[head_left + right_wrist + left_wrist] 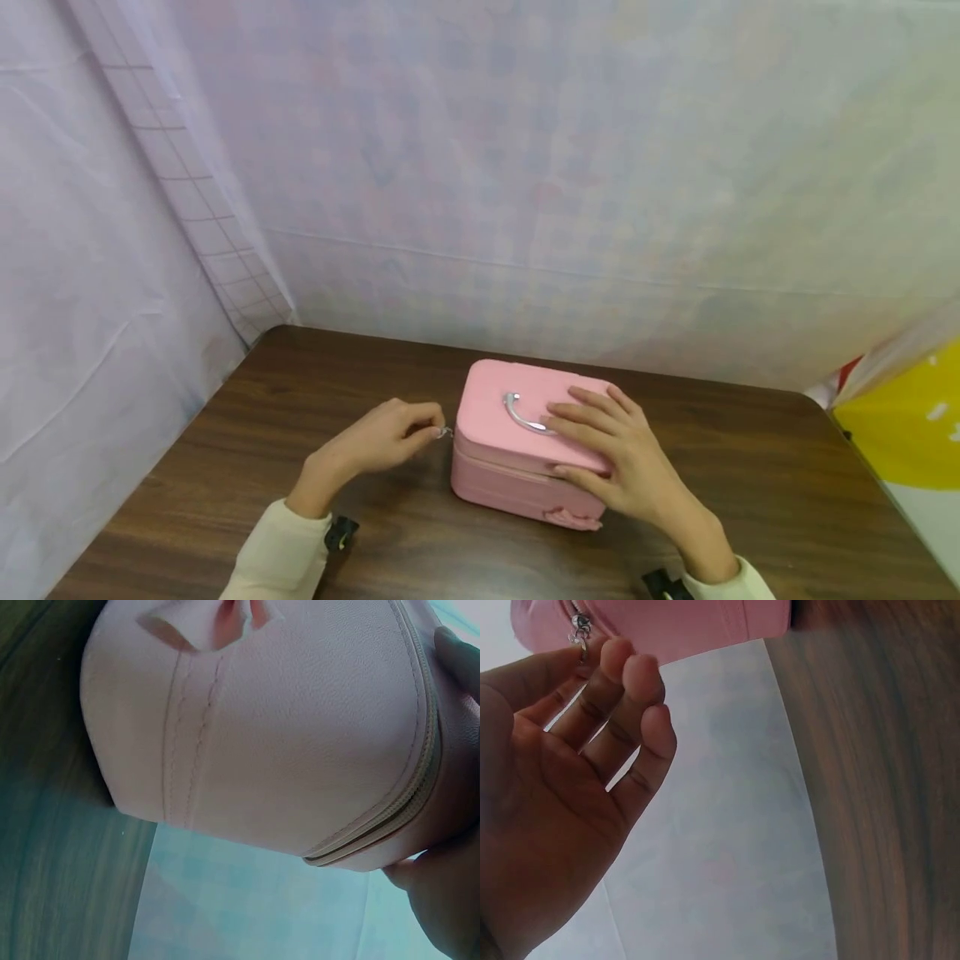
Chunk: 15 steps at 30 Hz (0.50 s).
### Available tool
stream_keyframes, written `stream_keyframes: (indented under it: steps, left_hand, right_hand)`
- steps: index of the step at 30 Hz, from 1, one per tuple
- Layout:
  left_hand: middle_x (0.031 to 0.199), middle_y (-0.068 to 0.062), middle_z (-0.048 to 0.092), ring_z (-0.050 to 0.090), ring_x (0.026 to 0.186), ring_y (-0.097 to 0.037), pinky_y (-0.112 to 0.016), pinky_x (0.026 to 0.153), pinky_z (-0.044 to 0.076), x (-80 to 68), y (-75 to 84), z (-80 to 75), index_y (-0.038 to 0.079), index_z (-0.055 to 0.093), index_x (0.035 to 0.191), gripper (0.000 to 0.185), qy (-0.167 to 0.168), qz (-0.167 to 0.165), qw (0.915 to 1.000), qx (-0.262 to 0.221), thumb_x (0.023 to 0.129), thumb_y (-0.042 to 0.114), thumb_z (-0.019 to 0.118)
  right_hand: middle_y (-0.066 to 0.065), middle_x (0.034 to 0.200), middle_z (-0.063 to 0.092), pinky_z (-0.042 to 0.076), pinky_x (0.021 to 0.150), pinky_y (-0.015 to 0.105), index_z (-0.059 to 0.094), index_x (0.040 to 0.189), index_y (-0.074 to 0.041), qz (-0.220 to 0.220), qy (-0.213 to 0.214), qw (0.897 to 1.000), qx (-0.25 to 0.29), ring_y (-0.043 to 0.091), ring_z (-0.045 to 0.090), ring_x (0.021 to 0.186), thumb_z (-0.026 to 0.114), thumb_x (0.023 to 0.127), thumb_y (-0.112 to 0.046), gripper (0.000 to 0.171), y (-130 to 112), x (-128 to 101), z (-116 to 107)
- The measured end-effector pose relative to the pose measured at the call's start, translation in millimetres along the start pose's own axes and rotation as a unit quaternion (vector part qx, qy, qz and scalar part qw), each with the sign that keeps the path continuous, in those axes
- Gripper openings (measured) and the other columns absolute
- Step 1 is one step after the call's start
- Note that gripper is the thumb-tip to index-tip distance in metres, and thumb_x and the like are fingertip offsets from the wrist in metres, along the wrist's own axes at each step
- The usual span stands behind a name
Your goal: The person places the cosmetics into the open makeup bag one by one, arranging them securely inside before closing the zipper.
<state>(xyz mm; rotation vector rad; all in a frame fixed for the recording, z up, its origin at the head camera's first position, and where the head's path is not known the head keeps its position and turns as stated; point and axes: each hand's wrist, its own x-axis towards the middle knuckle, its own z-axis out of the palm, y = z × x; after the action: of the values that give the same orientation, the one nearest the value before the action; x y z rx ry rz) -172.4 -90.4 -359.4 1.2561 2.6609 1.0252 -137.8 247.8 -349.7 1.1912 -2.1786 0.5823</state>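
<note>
Left hand [390, 437]: fingers curled in, thumb and fingertips pinching the small silver zipper pull [444, 432] at the left end of the pink case [517, 450]. Left wrist view confirms it: metal pull [580, 634] nipped between thumb and forefinger, the other fingers [641, 712] loosely bent beside it, palm toward the lens, the case's pink edge [682, 622] just above the fingertips.

Right hand [615, 454]: laid flat on the case lid, fingers straight and slightly spread, pointing left toward the silver handle [521, 414]. Fingertips touch or lie just beside the handle's near end; cannot tell which. Thumb lies down along the front of the lid near the zip line. Nothing gripped; the hand presses on top. Right wrist view: thumb [442, 900] against the case side below the zip seam [405, 795], another finger at the top right edge of the frame.

Pink case: small, rounded corners, lid down. It sits on the dark wood worktop [750, 500], roughly centre, slightly toward the far edge. A pink bow [573, 518] on the front face, also visible in the right wrist view [217, 622] beside two lines of stitching.

Both forearms in cream sleeves [277, 558]; a dark strap shows at each wrist.

Surroundings: pale lilac sheeting [525, 167] hangs behind and to the left of the worktop, with a gridded panel [187, 183] in the left corner. A yellow and white object [907, 433] at the right edge.
</note>
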Motion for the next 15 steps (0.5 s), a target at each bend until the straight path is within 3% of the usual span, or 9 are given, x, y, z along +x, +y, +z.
stream_keyframes:
  steps: [6,15]
  left_hand:
    - [0.064,0.003,0.056,0.053,0.056,-0.007,-0.024,0.050,0.047,1.4,0.2,6.0,0.010,0.056,0.090,0.011,-0.032,-0.029,0.9958,-0.081,0.096,0.002,0.052]
    - [0.063,0.003,0.057,0.056,0.057,-0.012,-0.024,0.051,0.046,2.0,-0.9,9.0,0.010,0.055,0.088,0.009,-0.033,-0.031,0.9946,-0.094,0.097,0.008,0.055]
  right_hand:
    - [0.002,0.125,0.062,0.013,0.111,0.052,0.066,0.124,-0.019,-0.003,0.007,1.000,0.003,0.036,0.047,0.123,0.069,0.084,-0.046,0.049,-0.7,-0.4,1.2]
    - [0.002,0.125,0.062,0.013,0.111,0.052,0.066,0.124,-0.018,-0.001,0.007,1.000,0.002,0.035,0.047,0.123,0.069,0.084,-0.047,0.049,-1.5,-0.1,1.3]
